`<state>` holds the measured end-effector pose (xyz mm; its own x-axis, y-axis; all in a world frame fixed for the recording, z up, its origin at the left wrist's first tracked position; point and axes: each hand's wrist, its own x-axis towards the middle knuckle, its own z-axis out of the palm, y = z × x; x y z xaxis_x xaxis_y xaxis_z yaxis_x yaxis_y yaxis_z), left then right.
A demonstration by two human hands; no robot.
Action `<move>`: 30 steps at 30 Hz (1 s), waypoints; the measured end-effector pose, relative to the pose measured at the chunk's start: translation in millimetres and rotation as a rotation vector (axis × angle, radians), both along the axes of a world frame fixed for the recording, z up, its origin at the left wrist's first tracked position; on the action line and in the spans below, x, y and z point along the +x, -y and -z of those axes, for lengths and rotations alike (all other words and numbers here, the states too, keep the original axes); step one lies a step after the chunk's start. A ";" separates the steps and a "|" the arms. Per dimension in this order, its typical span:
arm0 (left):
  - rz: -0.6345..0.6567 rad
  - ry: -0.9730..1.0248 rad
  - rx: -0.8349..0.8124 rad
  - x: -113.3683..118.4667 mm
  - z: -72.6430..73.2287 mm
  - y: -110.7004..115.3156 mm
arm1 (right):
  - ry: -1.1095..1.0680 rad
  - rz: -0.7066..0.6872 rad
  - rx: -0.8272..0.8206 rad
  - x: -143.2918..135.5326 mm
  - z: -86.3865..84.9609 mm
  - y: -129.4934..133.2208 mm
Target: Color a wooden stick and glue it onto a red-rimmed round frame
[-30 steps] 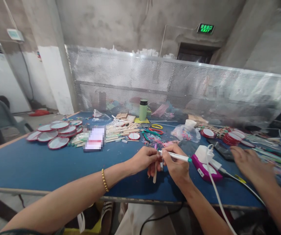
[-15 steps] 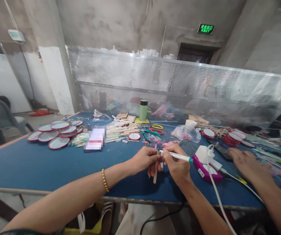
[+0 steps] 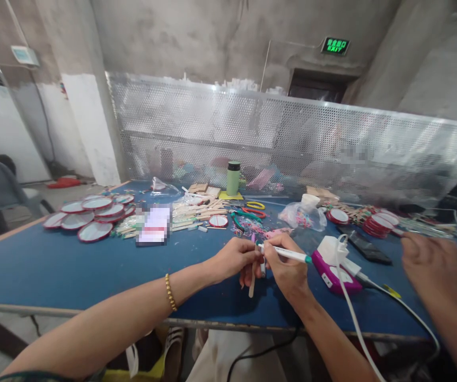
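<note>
The co-worker's hand [image 3: 437, 265] has shifted right, leaving the dark phone [image 3: 369, 246] more fully in view.

The single view looks from the person's head, facing forward and down over the blue worktop [image 3: 133, 281]; it takes in the left hand [image 3: 234, 260] and right hand [image 3: 289, 271] from close by, just below the middle, with the lap [image 3: 234, 355] at the bottom edge, and reaches past the perforated screen [image 3: 212, 124] to the grey wall [image 3: 173, 37] and exit sign [image 3: 335, 46] high at the back
</note>
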<state>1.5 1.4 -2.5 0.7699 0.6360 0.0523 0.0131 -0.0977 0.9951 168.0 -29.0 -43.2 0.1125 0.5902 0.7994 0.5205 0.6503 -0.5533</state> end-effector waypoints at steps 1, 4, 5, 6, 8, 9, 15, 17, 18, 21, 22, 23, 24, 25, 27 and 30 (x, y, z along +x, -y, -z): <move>0.002 0.002 -0.003 -0.2 -0.3 0.1 | -0.010 0.001 -0.032 -0.6 -0.1 -0.4; 0.008 0.010 -0.010 -0.4 -0.9 0.1 | -0.039 0.004 -0.098 -1.4 -0.4 -0.8; 0.008 0.013 -0.012 -0.4 -0.9 0.1 | -0.043 0.005 -0.100 -1.2 -0.5 -0.9; 0.007 0.017 -0.013 -0.2 -0.7 0.0 | -0.043 0.001 -0.105 -0.6 -0.5 -0.9; 0.006 0.023 -0.015 0.1 -0.1 -0.3 | -0.037 -0.015 -0.103 1.5 -0.3 -1.4; 0.008 0.022 -0.014 0.2 0.3 -0.5 | -0.030 -0.025 -0.094 2.8 0.0 -1.8; 0.011 0.014 -0.009 0.2 1.2 -1.3 | -0.010 -0.032 -0.036 8.0 4.4 -5.2; 0.008 0.020 -0.012 0.0 0.8 -1.1 | -0.014 -0.011 -0.029 8.3 5.2 -5.8; 0.006 0.023 -0.013 0.0 0.5 -0.9 | -0.017 -0.002 -0.027 8.2 5.2 -5.9; -0.004 0.029 -0.026 0.0 -0.6 0.0 | -0.032 0.000 -0.045 6.7 3.0 -5.1; -0.004 0.029 -0.029 0.1 -1.1 0.3 | -0.038 -0.006 -0.057 5.8 1.7 -4.5; -0.004 0.030 -0.033 0.2 -1.4 0.6 | -0.043 -0.013 -0.072 4.8 0.4 -3.9; -0.004 0.032 -0.035 0.3 -1.7 0.8 | -0.049 -0.017 -0.087 3.5 -0.8 -3.1; -0.004 0.035 -0.035 0.3 -1.8 0.9 | -0.056 -0.018 -0.099 2.1 -2.0 -2.4; -0.005 0.037 -0.031 0.2 -1.6 0.7 | -0.070 -0.014 -0.116 -0.7 -3.7 -1.1; -0.005 0.038 -0.030 0.0 -0.5 -0.1 | -0.084 -0.002 -0.130 -4.2 -5.0 0.2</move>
<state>1.5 1.5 -2.0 0.7647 0.6414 0.0622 -0.0245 -0.0675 0.9974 163.8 -29.2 -38.2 0.1748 0.6885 0.7039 0.4674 0.5712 -0.6747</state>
